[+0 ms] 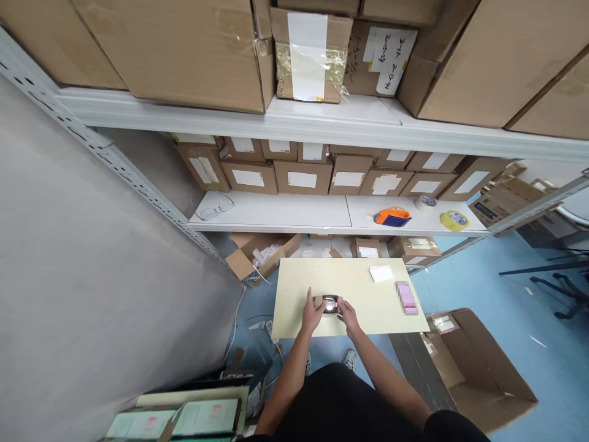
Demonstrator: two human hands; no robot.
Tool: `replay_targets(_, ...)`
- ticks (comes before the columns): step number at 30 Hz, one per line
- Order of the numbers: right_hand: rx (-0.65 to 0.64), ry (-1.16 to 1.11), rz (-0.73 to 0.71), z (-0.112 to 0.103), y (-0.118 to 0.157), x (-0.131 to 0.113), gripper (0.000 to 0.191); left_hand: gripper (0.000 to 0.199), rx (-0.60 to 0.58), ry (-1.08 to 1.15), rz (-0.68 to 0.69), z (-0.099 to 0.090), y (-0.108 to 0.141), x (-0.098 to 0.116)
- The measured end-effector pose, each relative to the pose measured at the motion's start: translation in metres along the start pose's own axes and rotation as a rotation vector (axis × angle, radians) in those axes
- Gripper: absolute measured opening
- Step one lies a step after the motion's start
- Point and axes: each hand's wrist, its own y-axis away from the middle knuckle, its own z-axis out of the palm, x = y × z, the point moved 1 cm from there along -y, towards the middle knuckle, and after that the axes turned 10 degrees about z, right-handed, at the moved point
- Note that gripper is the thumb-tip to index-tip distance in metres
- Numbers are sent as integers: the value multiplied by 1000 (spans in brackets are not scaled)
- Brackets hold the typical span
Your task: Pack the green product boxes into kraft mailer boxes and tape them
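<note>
Over the pale yellow board (322, 276), both hands hold a small dark pack (330, 304) with a shiny silver oval in its middle. Its exact kind is too small to make out. My left hand (312, 314) grips the left end, thumb over the shiny part's side and index finger pointing forward. At the right end, my right hand (348, 314) is closed on the edge, close to a small pink patch. A white flat box (381, 274) lies toward the board's back right. Nearer its right edge is a pixelated pink-purple item (407, 298).
A shelf (285, 212) ahead carries glasses (215, 207), an orange and blue tape dispenser (392, 217), tape rolls (454, 220) and labelled cartons (302, 178). An open carton (483, 368) stands at right on the floor. Green-topped boxes (207, 417) sit lower left, beside a grey wall (92, 245).
</note>
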Motion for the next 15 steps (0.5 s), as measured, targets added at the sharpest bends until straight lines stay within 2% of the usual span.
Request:
replay_targets(1, -21, -24, 23, 0, 0, -2, 56, 80, 57, -48, 62, 2, 3, 3)
replay_targets(3, -43, -63, 55, 1, 0, -5, 57, 68, 54, -119, 208, 5, 10, 5)
replay_targets(6, -51, -133, 66, 9, -3, -9, 55, 56, -147, -143, 320, 8, 15, -2)
replay_targets(8, -53, -162, 54, 16, -6, -12, 53, 71, -248, -136, 331, 7, 12, -11)
replay_targets(11, -45, -150, 57, 28, -9, -18, 51, 96, -262, -133, 302, 1, 3, -22)
replay_targets(15, -33, -112, 46, 43, -14, -26, 51, 89, -209, -140, 264, -11, -14, -24)
